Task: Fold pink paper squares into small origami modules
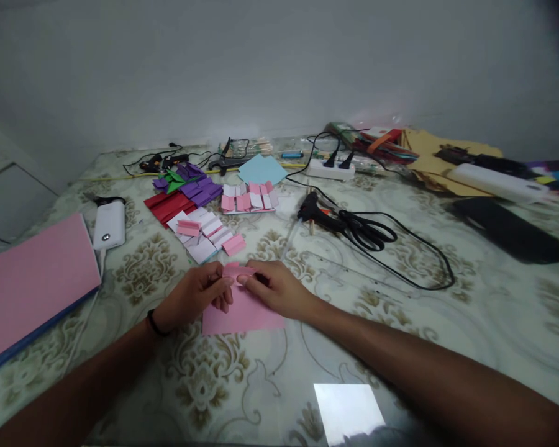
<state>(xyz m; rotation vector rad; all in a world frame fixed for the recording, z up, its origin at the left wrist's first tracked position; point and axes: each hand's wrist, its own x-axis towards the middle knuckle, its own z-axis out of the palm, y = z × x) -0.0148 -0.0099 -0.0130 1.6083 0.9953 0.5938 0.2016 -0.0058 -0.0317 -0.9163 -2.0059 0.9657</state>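
Observation:
Both hands pinch a small folded strip of pink paper [236,271] at the near middle of the table. My left hand [204,287], with a dark band at the wrist, grips its left end between thumb and fingers. On the right end, my right hand [272,287] closes with its thumb pressed on the strip. Under the hands lies a flat pink sheet [245,318], partly covered by them. Just beyond are folded pink and white paper pieces [205,230], with another pink and white group [249,197] farther back.
A black glue gun [319,214] with a coiled cord lies right of centre, near a clear ruler [354,273]. Behind it stands a white power strip [330,169]. At left are a white power bank [109,223] and a pink paper stack [41,285]. A black phone-like slab [515,230] lies right.

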